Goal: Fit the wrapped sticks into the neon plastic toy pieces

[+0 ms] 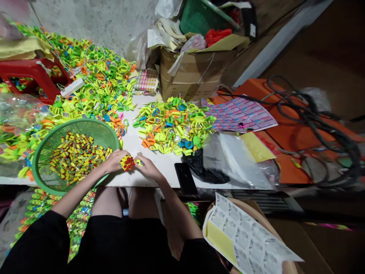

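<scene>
Near the front edge of the white table (134,114), my left hand (113,161) is closed around a bundle of small yellow tubes with red ends (127,163). My right hand (148,167) is close beside the bundle, its fingers pinched on a small yellow-green piece (139,162) whose kind I cannot make out. Left of my hands stands a green plastic basket (38,160), partly under my left forearm, holding many loose yellow-and-red tubes (80,156). Beyond my hands lies a heap of toy watches (173,123) in yellow, green, orange and blue.
A black phone (186,179) lies right of my hands, beside plastic bags (228,156). Behind stand a cardboard box (188,76) and a larger pile of toy watches (105,87). A red stool (34,74) is at left; cables (310,110) coil over an orange surface at right.
</scene>
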Available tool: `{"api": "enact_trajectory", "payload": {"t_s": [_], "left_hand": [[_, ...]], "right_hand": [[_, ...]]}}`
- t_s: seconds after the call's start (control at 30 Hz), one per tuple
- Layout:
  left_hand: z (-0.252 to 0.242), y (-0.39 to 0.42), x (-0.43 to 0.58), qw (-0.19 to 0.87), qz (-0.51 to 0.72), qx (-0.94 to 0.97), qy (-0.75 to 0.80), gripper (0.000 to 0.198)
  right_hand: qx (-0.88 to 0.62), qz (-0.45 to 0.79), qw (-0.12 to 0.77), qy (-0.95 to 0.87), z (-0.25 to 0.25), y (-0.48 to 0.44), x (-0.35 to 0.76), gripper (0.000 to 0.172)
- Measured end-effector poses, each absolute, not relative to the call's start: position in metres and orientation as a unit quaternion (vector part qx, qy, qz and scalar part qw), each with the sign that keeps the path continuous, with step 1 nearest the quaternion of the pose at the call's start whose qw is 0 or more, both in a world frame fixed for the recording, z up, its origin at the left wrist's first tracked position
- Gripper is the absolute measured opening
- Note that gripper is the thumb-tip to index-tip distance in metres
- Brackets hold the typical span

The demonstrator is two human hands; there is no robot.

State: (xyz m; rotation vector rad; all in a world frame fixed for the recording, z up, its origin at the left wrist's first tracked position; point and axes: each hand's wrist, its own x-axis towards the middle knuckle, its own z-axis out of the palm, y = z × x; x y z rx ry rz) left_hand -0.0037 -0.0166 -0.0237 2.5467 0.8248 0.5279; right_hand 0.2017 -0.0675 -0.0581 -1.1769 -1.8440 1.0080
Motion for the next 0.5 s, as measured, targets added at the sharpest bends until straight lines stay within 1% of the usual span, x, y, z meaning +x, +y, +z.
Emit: {"api": "enact_trajectory", "payload": {"t_s": [0.07, 0.13, 0.23, 0.3, 0.37, 0.4, 0.5], "left_hand": [[-0.025, -0.018, -0.004, 0.225, 0.189, 0.907, 0.302, 0.017], [-0.024, -0.019, -0.005, 0.261, 0.191, 0.890, 0.323, 0.020], [-0.020, -0.022, -0.008, 0.332, 0.220, 0.837, 0.377, 0.031], [-0.018, -0.022, -0.010, 0.359, 0.233, 0.811, 0.399, 0.035], [-0.017, -0.021, -0.011, 0.352, 0.217, 0.823, 0.389, 0.034], [-0.017, -0.020, -0.012, 0.339, 0.202, 0.839, 0.376, 0.032], [-0.018, -0.018, -0.013, 0.299, 0.167, 0.876, 0.341, 0.025]], "right_hand": [[-0.443, 0.399, 0.358, -0.718, -0.057, -0.066, 0.204, 0.022], [-0.433, 0.430, 0.333, -0.719, -0.055, -0.061, 0.212, 0.024], [-0.418, 0.489, 0.231, -0.730, -0.051, -0.043, 0.241, 0.029], [-0.432, 0.480, 0.188, -0.740, -0.045, -0.024, 0.270, 0.030], [-0.501, 0.391, 0.247, -0.731, -0.035, -0.001, 0.302, 0.032], [-0.547, 0.327, 0.300, -0.710, -0.028, 0.009, 0.316, 0.036], [-0.650, 0.090, 0.485, -0.578, -0.010, 0.033, 0.339, 0.055]]}}
